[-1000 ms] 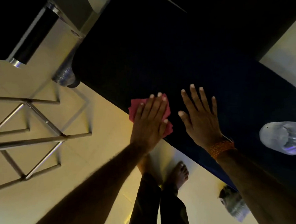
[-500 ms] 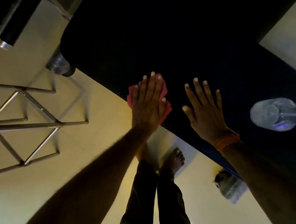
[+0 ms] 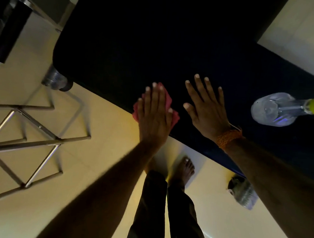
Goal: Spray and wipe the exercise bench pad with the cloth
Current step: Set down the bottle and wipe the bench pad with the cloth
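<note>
bench pad [image 3: 156, 46] runs diagonally across frame, dark, near edge toward the person. wipe step in hand: left hand [image 3: 153, 117] flat, fingers together, pressing the red cloth [image 3: 174, 118] at the pad's near edge. right hand [image 3: 206, 108] splayed flat on the pad, holding nothing. spray bottle [image 3: 278, 110] lies on the pad to the right. next: sweep cloth across the unwiped pad, keep pressure even.

Matt dark pad [image 3: 156, 46] – soft pink cloth [image 3: 172, 118] (clear plastic bottle [image 3: 273, 110])
</note>
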Tool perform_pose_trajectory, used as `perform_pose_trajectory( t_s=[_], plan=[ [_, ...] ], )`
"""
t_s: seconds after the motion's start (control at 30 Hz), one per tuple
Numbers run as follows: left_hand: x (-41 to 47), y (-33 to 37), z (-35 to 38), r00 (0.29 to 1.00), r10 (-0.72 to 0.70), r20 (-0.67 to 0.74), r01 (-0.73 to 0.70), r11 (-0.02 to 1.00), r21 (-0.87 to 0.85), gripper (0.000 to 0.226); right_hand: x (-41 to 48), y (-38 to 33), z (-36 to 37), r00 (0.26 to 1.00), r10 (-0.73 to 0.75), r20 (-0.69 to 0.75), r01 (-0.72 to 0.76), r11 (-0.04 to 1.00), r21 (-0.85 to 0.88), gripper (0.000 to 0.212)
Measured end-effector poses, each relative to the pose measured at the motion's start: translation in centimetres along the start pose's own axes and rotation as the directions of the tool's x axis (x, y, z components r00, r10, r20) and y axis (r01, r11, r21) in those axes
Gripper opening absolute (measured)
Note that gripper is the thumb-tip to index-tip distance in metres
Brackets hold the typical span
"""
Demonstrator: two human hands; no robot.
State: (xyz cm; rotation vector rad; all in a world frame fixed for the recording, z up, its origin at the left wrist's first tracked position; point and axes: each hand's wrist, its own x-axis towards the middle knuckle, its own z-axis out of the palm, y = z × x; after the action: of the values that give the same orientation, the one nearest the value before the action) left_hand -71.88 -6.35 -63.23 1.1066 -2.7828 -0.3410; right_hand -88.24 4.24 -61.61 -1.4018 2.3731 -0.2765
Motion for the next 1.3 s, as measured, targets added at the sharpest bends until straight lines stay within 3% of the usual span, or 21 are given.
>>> perform_pose_trajectory(
  t_s=[0.1, 0.23, 0.27, 0.4, 0.53, 0.6, 0.67, 0.77, 0.83, 0.97, 1.0, 1.1, 1.13, 1.17, 1.3],
  plan=[
    [1.9, -1.6, 0.0, 0.999, 0.038, -0.006, -0.038, 0.997, 0.069, 0.062, 1.0, -0.3, -0.2, 1.000, 0.023, 0.005, -0.024, 0.999, 0.021, 0.064],
    [9.0, -3.3, -0.8, 0.962, -0.268, -0.055, 0.273, 0.954, 0.125, 0.065, 0.9, -0.1, 0.5, 0.997, 0.071, 0.003, -0.072, 0.996, 0.048, 0.065],
    [8.9, -2.8, -0.9, 0.967, -0.255, -0.028, 0.256, 0.958, 0.129, 0.065, 0.6, -0.1, 0.7, 0.997, 0.080, 0.004, -0.080, 0.996, 0.049, 0.065],
    [6.2, -2.5, -1.0, 0.987, 0.106, 0.124, -0.123, 0.983, 0.140, 0.063, 0.2, -0.5, 0.9, 0.994, 0.110, 0.001, -0.110, 0.992, 0.057, 0.066],
    [13.4, -5.0, -1.3, 0.998, -0.055, 0.043, 0.046, 0.978, 0.204, 0.064, 0.2, -0.7, 1.6, 0.990, 0.132, -0.041, -0.130, 0.990, 0.050, 0.066],
    [14.8, -4.8, -1.4, 0.996, -0.044, 0.072, 0.028, 0.977, 0.214, 0.064, 0.1, -1.1, 1.8, 0.988, 0.147, -0.053, -0.145, 0.988, 0.049, 0.065],
    [12.3, -3.1, -1.2, 0.976, 0.154, 0.155, -0.174, 0.976, 0.128, 0.063, -0.2, -1.6, 1.8, 0.979, 0.193, -0.065, -0.189, 0.980, 0.063, 0.065],
    [8.2, -2.2, -1.6, 0.845, 0.424, 0.325, -0.464, 0.885, 0.051, 0.064, -1.1, -2.0, 1.7, 0.963, 0.259, -0.072, -0.254, 0.965, 0.069, 0.066],
    [10.5, -2.6, -1.4, 0.840, 0.443, 0.315, -0.480, 0.876, 0.050, 0.064, -1.8, -2.0, 1.7, 0.953, 0.293, -0.082, -0.286, 0.955, 0.080, 0.066],
    [13.8, -1.2, -0.8, 0.912, 0.333, 0.240, -0.370, 0.920, 0.131, 0.063, -3.4, -1.9, 2.6, 0.923, 0.371, -0.100, -0.362, 0.927, 0.094, 0.065],
    [12.4, -0.7, -0.7, 0.885, 0.388, 0.257, -0.425, 0.899, 0.105, 0.063, -3.8, -2.0, 2.8, 0.916, 0.386, -0.104, -0.378, 0.921, 0.092, 0.065],
    [8.0, -1.0, -1.2, 0.682, 0.632, 0.368, -0.689, 0.724, 0.033, 0.063, -5.1, -2.1, 3.2, 0.902, 0.421, -0.094, -0.413, 0.906, 0.099, 0.066],
    [8.7, -1.3, -1.2, 0.647, 0.664, 0.374, -0.726, 0.686, 0.037, 0.063, -5.4, -2.2, 3.2, 0.898, 0.430, -0.093, -0.420, 0.901, 0.105, 0.066],
    [10.3, -1.2, -1.0, 0.654, 0.666, 0.359, -0.727, 0.684, 0.057, 0.064, -5.6, -2.3, 3.2, 0.894, 0.438, -0.095, -0.428, 0.897, 0.109, 0.067],
    [14.2, 1.4, -0.2, 0.824, 0.495, 0.275, -0.541, 0.832, 0.126, 0.064, -6.2, -2.4, 3.2, 0.872, 0.480, -0.095, -0.466, 0.874, 0.135, 0.068]
  ],
)
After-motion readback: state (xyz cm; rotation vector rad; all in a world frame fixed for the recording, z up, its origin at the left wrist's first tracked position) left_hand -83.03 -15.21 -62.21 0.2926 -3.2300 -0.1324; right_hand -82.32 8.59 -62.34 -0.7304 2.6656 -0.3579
